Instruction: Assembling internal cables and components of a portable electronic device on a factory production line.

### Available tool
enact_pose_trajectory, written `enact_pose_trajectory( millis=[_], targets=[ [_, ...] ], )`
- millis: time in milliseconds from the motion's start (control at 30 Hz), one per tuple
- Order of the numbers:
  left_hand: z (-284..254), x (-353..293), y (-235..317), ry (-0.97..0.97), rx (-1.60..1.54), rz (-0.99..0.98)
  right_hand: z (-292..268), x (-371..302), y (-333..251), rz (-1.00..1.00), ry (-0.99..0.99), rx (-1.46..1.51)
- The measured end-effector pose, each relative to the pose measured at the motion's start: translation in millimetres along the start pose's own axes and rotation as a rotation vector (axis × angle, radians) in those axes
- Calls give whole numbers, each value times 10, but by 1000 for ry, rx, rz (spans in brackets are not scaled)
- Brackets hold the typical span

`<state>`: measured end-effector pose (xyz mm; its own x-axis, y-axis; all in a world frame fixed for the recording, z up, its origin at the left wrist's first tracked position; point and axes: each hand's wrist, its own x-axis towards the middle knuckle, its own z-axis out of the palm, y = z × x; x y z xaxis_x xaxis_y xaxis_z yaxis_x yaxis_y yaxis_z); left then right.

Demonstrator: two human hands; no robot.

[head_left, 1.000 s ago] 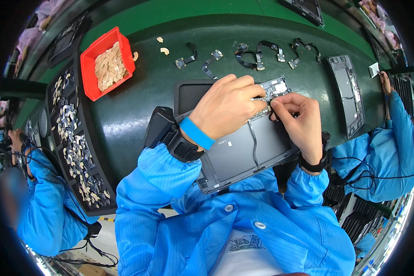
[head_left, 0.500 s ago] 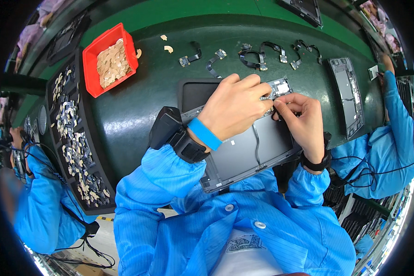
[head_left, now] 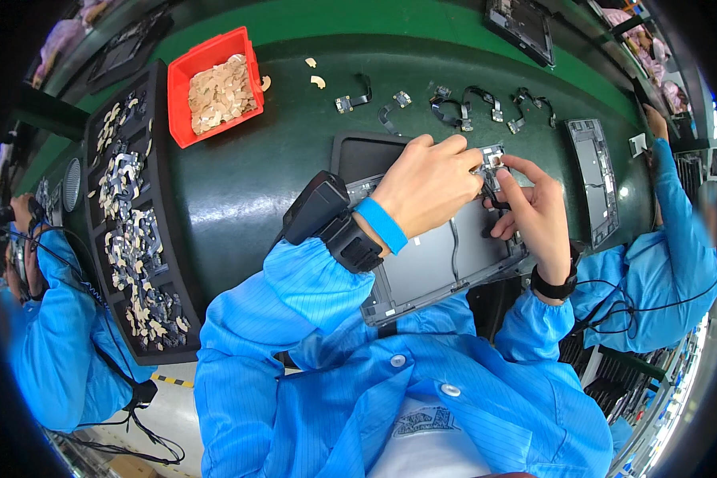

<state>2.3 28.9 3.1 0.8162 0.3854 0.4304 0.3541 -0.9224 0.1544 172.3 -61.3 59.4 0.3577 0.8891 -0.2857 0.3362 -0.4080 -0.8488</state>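
A dark grey tablet-like device housing [head_left: 422,267], opened up, lies tilted before me near the bench edge. Over its far edge both hands meet. My left hand [head_left: 430,185], with a blue band at the wrist, is closed; whatever its fingertips pinch is hidden behind the knuckles. My right hand [head_left: 540,211] has thumb and index finger at a small circuit board [head_left: 492,157] with a black flex cable [head_left: 494,196], gripping it, while the other fingers curl below. A thin dark strip [head_left: 455,248] runs down the housing. Behind it sits a black foam pad [head_left: 358,155].
At left are a red bin [head_left: 178,103] of tan curved pieces and a long black compartment tray [head_left: 171,263] of small parts. Several flex cables [head_left: 464,107] lie at the back. Another open housing [head_left: 593,179] is right. Co-workers in blue sleeves [head_left: 673,207] flank me.
My right index finger has straightened and its other fingers have spread. The small board and black cable now show between my hands. The whole view has shifted slightly.
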Motion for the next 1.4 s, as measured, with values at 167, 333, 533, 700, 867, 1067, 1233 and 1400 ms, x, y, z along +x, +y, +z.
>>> enact_pose_trajectory(
  millis=[167, 333, 533, 700, 867, 1067, 1233, 1400],
  targets=[
    [33, 2, -9, 1, -33, -8, 83, -89, -221, -155, 61, -420],
    [37, -10, -27, 55, -88, 5, -147, -7, -82, -197, 74, -506],
    [-15, 68, 114, -17, -14, -36, -387, 78, 350, -176, 41, -68],
    [24, 223, 343, 78, -523, -48, -393, 177, 477, -138, -49, 198],
    [195, 254, 327, 53, -611, -88, -568, 263, 695, -133, 37, 372],
    [107, 318, 372, -58, -381, 50, -587, 301, 1033, -137, 140, 304],
    [64, 334, 377, -72, -396, 55, -566, 305, 1012, -154, 133, 311],
    [163, 341, 384, 29, -418, 55, -561, 329, 1055, -173, 132, 290]
  ],
)
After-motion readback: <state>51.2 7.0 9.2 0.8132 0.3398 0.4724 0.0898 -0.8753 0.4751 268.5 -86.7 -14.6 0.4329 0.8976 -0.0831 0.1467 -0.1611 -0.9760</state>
